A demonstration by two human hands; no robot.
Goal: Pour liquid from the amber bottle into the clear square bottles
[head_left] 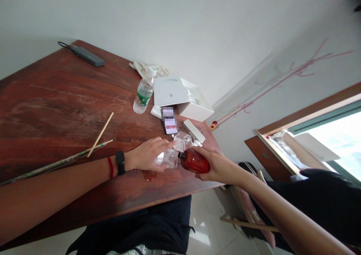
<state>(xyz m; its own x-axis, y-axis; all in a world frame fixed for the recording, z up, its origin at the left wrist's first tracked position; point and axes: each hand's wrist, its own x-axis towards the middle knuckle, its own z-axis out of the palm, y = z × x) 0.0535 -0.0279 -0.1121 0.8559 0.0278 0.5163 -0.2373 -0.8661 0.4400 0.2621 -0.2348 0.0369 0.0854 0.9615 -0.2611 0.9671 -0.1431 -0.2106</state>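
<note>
My right hand is wrapped round a reddish-brown bottle. The bottle is tipped over, its dark neck pointing left at a small clear plastic container. Around that container the fingers of my left hand are closed, holding it on the table. Just behind it lies another clear plastic piece; whether the two are joined I cannot tell. A small puddle wets the wood below my left hand. Whether liquid is leaving the bottle does not show.
A phone, a light grey case, a white box and a water bottle stand or lie beyond my hands. Chopsticks and a dark grey device are leftward on the wooden table. Another person's dark clothing shows at right.
</note>
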